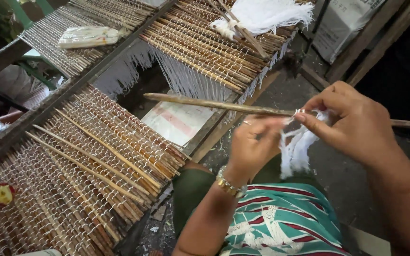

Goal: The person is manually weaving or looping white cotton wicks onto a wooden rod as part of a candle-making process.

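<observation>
The person's left hand (252,144), a gold bracelet (229,186) at its wrist, pinches a long thin brown wooden stick (214,105) between curled fingers. The stick is held level above the lap and points left toward a woven mat of brown sticks bound with white thread (96,170). The right hand (352,123) pinches a bundle of loose white cotton threads (297,149) against the stick near its right end, and the threads hang down between the two hands. A second stick mat (205,47) lies beyond, carrying a heap of white threads (266,14).

dusty grey floor (281,102), wooden frames (48,106)
</observation>
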